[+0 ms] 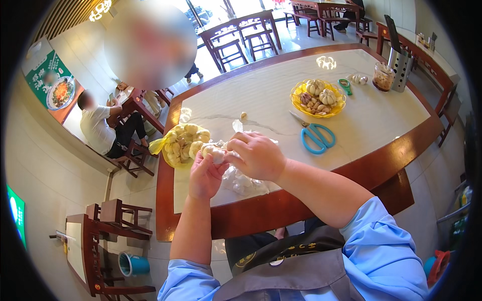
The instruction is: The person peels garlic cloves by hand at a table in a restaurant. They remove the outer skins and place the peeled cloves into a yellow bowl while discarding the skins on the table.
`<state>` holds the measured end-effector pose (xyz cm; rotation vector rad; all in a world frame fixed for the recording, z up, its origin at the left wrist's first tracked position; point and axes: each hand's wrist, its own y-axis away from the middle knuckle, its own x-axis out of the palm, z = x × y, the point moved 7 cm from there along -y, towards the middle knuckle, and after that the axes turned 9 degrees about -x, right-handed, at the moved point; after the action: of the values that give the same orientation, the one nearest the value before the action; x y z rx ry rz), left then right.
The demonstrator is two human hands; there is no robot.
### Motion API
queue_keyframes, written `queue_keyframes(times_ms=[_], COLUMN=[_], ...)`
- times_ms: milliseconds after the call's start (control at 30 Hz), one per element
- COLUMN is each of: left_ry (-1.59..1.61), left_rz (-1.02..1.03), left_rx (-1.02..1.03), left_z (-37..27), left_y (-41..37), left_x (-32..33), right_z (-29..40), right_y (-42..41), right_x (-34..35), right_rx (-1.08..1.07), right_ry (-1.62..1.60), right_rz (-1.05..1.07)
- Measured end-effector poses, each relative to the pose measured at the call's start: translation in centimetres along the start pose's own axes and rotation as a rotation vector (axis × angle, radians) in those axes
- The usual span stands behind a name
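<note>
My left hand (206,174) holds a garlic bulb (214,152) over the near left part of the table. The fingers of my right hand (257,155) pinch at the bulb's right side, their tips partly hidden. Papery garlic skins (246,183) lie beneath and behind my hands. Left of them rests a yellow mesh bag (180,145) of garlic bulbs. Blue-handled scissors (317,137) lie on the right, blades partly open. Behind them a yellow plastic basket (340,109) holds garlic bulbs and loose cloves. One small clove (243,115) lies beyond my hands.
Farther right are a green-handled peeler (345,87), more garlic (359,79), a glass jar (383,77) of dark sauce and a perforated metal holder (400,69) with chopsticks. The table's raised-looking wooden edge (260,214) runs before me. A seated person (98,126) is at another table, left.
</note>
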<state>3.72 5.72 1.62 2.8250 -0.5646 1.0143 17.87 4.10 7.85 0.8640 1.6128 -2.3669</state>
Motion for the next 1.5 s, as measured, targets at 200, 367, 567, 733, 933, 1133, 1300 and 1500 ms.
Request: queue_keyframes(times_ms=[200,367,567,733,933,1133,1300,1500], left_ry=[-0.049,-0.052,-0.067,-0.19,-0.075,-0.115,-0.214,-0.201], left_rz=[-0.041,0.018,0.064,0.018,0.074,0.114,0.099,0.104], left_rx=[0.028,-0.013,-0.056,-0.053,-0.063,-0.037,-0.021,0.042], left_z=[0.2,0.1,0.4,0.6,0.5,0.9,1.1,0.7], left_y=[-0.1,0.1,0.4,0.5,0.0,0.3,0.4,0.3], left_x=[-0.1,0.6,1.0,0.6,-0.1,1.6,1.6,1.7], right_z=[0.7,-1.6,-0.9,0.2,-0.9,-0.8,0.0,-0.5], right_y=[0.3,0.3,0.2,0.2,0.4,0.4,0.3,0.5], right_x=[0.8,-0.6,-0.6,0.0,0.1,0.4,0.6,0.8], right_rx=[-0.107,0.099,0.104,-0.013,0.078,0.084,0.03,0.127], right_ry=[0.006,-0.065,-0.236,-0.223,-0.161,-0.152,-0.103,0.023], right_rz=[0.006,-0.161,-0.185,-0.069,-0.168,-0.159,-0.073,-0.072])
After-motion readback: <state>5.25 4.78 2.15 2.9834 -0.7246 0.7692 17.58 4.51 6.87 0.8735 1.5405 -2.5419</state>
